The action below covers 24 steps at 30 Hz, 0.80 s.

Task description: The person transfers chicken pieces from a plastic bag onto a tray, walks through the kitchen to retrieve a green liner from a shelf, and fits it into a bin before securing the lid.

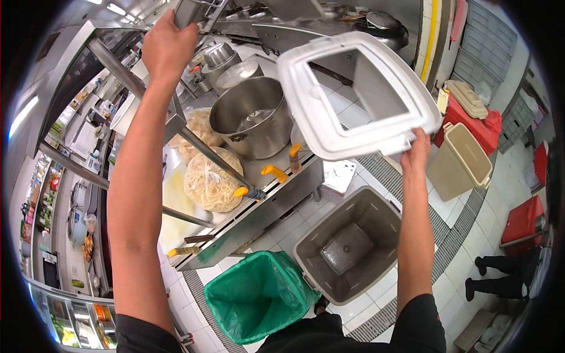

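Observation:
My right hand [416,152] grips the near edge of a white plastic bin lid [306,106] with a large rectangular opening, holding it tilted in the air. Below it stands a grey plastic bin [306,247], uncovered, with some moisture on its floor. Up at the top left, my left hand [169,46] is closed around a grey metal piece [188,13]; its kind is cut off by the frame edge. Beside the grey bin is another bin lined with a green bag [259,294].
A steel table [253,200] carries a big pot [253,123], a bag of noodles [213,182] and yellow-handled tools [273,173]. On the right stand a beige bin [459,165] and a red container [465,120]. Another person's legs [497,276] show at far right.

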### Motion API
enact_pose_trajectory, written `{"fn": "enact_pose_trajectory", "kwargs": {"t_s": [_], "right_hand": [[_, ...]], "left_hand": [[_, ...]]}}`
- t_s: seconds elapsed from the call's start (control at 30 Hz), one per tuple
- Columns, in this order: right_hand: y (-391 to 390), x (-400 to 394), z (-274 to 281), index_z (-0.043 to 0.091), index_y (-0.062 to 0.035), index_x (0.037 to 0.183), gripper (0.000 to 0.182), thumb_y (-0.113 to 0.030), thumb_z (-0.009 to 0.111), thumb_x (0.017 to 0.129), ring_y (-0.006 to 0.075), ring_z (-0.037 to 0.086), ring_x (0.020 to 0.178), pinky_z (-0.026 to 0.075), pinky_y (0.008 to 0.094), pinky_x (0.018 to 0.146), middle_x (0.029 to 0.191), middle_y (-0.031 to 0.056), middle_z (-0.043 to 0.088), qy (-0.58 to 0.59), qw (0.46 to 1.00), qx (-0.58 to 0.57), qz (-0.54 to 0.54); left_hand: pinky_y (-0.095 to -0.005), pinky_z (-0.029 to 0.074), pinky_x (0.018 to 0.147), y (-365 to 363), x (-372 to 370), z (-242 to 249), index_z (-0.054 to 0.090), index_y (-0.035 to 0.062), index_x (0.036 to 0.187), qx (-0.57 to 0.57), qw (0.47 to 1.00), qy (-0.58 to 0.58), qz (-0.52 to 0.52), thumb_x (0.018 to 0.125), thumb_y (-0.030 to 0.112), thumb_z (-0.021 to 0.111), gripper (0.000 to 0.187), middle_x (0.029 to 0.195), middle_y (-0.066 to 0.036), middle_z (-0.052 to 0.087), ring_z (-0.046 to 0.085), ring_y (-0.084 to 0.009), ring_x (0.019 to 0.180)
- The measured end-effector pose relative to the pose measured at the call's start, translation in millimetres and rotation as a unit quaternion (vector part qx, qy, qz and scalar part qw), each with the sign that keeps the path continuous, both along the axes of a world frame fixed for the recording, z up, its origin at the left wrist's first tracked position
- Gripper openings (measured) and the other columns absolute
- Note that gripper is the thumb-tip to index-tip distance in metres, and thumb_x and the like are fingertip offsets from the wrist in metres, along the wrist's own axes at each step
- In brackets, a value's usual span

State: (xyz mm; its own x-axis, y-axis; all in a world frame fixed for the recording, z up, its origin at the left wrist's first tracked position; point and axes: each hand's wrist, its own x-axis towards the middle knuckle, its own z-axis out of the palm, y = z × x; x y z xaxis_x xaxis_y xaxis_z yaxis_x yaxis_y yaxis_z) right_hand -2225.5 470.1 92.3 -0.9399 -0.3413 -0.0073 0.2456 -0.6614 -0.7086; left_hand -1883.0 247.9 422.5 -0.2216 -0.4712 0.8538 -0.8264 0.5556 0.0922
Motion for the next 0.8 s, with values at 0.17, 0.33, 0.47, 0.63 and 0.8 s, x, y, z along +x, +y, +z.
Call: {"fn": "enact_pose_trajectory", "kwargs": {"t_s": [0.17, 0.33, 0.47, 0.63, 0.8], "right_hand": [[102, -9, -53, 0.053, 0.0043, 0.116, 0.039, -0.01, 0.056, 0.08, 0.0249, 0.061, 0.1, 0.05, 0.037, 0.089, 0.108, 0.0134, 0.061, -0.021, 0.997, 0.03, -0.064], [194, 18, -69, 0.051, 0.0011, 0.116, 0.036, -0.008, 0.055, 0.082, 0.0262, 0.06, 0.104, 0.05, 0.0397, 0.092, 0.112, 0.0131, 0.059, -0.036, 0.991, 0.06, -0.111], [251, 27, -99, 0.051, -0.0024, 0.12, 0.041, -0.007, 0.056, 0.079, 0.0254, 0.059, 0.106, 0.049, 0.0388, 0.093, 0.116, 0.0119, 0.059, -0.091, 0.98, 0.065, -0.166], [302, 51, -111, 0.051, -0.0024, 0.122, 0.045, -0.009, 0.057, 0.078, 0.0256, 0.057, 0.11, 0.048, 0.0393, 0.095, 0.119, 0.012, 0.057, -0.13, 0.969, 0.091, -0.192], [324, 66, -102, 0.049, -0.0021, 0.125, 0.047, -0.011, 0.056, 0.08, 0.0272, 0.055, 0.112, 0.047, 0.0405, 0.096, 0.124, 0.0129, 0.055, -0.116, 0.963, 0.113, -0.215]], "left_hand": [[-0.0488, 0.05, 0.07, 23, 4, -8, 0.062, 0.0072, 0.092, -0.036, 0.994, -0.097, 0.018, 0.077, 0.025, 0.065, 0.023, 0.083, -0.015, 0.068, 0.066, -0.0374, 0.083], [-0.0485, 0.052, 0.066, 7, 6, -66, 0.06, 0.0087, 0.09, -0.048, 0.963, -0.265, 0.005, 0.076, 0.012, 0.061, 0.014, 0.082, -0.015, 0.066, 0.066, -0.0368, 0.08], [-0.0479, 0.053, 0.062, -2, 7, -113, 0.061, 0.0097, 0.09, -0.006, 0.954, -0.298, 0.026, 0.078, 0.007, 0.056, 0.013, 0.082, -0.015, 0.066, 0.067, -0.0363, 0.077], [-0.0469, 0.053, 0.063, -13, -1, -165, 0.062, 0.0092, 0.091, 0.034, 0.949, -0.314, -0.008, 0.081, 0.006, 0.054, 0.013, 0.084, -0.015, 0.067, 0.068, -0.0357, 0.079], [-0.0479, 0.053, 0.069, -4, -9, -221, 0.063, 0.009, 0.092, 0.12, 0.943, -0.311, 0.016, 0.083, 0.006, 0.053, 0.013, 0.088, -0.016, 0.067, 0.068, -0.0358, 0.082]]}}
